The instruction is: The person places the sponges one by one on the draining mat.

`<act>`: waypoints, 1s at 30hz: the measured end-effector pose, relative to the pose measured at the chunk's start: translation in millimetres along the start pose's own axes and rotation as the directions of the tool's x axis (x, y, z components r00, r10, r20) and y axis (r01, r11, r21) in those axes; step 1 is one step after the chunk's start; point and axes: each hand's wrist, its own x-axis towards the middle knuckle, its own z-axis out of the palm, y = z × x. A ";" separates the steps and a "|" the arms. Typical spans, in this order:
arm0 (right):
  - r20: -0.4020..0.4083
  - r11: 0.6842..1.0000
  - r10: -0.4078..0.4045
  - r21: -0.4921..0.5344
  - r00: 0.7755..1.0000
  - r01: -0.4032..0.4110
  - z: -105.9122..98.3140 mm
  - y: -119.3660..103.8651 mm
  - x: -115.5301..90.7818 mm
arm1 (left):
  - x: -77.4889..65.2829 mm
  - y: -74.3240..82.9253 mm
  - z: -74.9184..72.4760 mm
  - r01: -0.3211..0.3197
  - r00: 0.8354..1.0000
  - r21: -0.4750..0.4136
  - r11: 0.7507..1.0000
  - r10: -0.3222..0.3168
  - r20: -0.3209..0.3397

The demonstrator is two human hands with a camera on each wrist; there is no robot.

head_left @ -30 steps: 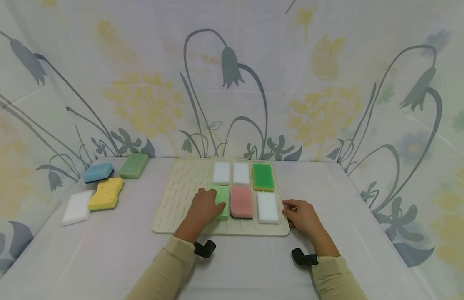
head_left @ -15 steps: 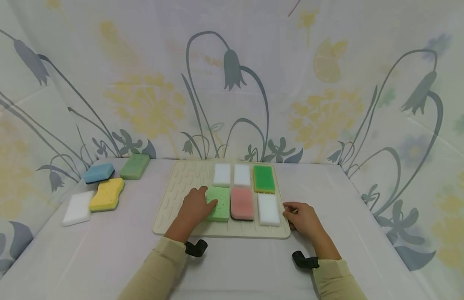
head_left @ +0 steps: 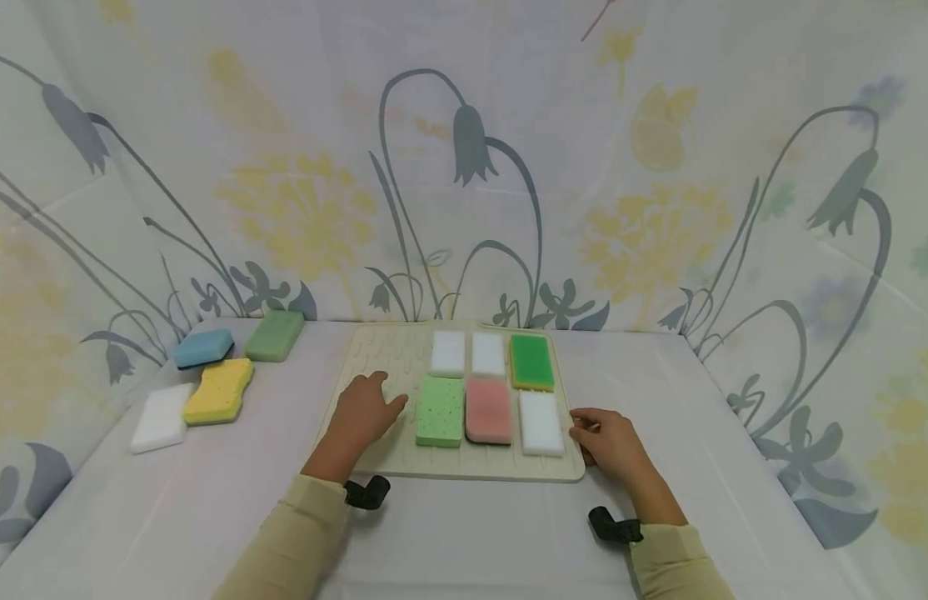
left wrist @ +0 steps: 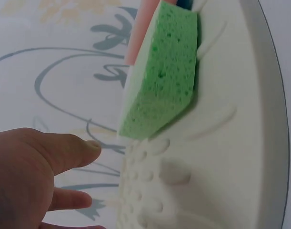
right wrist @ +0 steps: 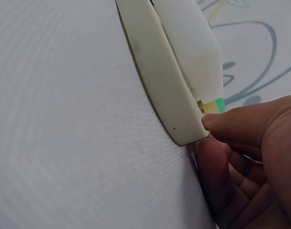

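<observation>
nearest, the left sleeve (head_left: 284, 537) and the right sleeve (head_left: 677, 558) reach in; just beyond, the right hand (head_left: 610, 442) pinches the right edge of the cream mat (head_left: 392, 463), thumb on the rim and a finger below; the left hand (head_left: 359, 414) holds nothing, thumb and fingers spread over the mat's left part; whether a fingertip touches the mat, i cannot tell; what could go wrong, as i judge it: a tug or lift at the pinched edge would tilt the mat and slide the sponges out of line; a rightward brush of the left thumb could push the light green sponge (head_left: 440, 412) askew into its neighbour; the light green sponge lies on the mat just to the right of the left hand, a gap between it and the thumb, and well apart from the right hand; beside it come the pink sponge (head_left: 489, 411) and the front white pad (head_left: 541, 425), the latter near the right hand; farther back on the mat sit the left white pad (head_left: 448, 354), the middle white pad (head_left: 488, 355) and the green-and-yellow sponge (head_left: 532, 362); behind everything hangs a flowered cloth (head_left: 464, 242).
</observation>
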 end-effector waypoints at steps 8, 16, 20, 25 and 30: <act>-0.007 1.000 -0.001 0.006 1.000 0.001 -1.2 0.5 2.7 | 1.8 -13.6 -14.6 -0.005 1.000 0.026 1.000 0.005 -0.013; -0.005 1.000 0.009 0.014 1.000 -0.009 1.5 2.4 2.2 | -4.1 -30.6 -26.6 0.013 1.000 0.054 0.998 -0.012 -0.016; -0.007 1.000 0.009 0.021 1.000 -0.009 2.1 3.0 0.7 | -5.1 -42.3 -30.9 0.016 0.999 0.081 0.997 -0.014 -0.029; -0.006 1.000 0.005 0.022 1.000 -0.005 2.1 3.5 0.3 | -6.4 -54.9 -37.5 0.050 0.998 0.111 0.993 -0.046 -0.035; -0.014 1.000 0.006 0.019 1.000 -0.006 3.1 3.2 1.4 | -7.5 -67.0 -46.2 0.082 0.997 0.135 0.987 -0.079 -0.025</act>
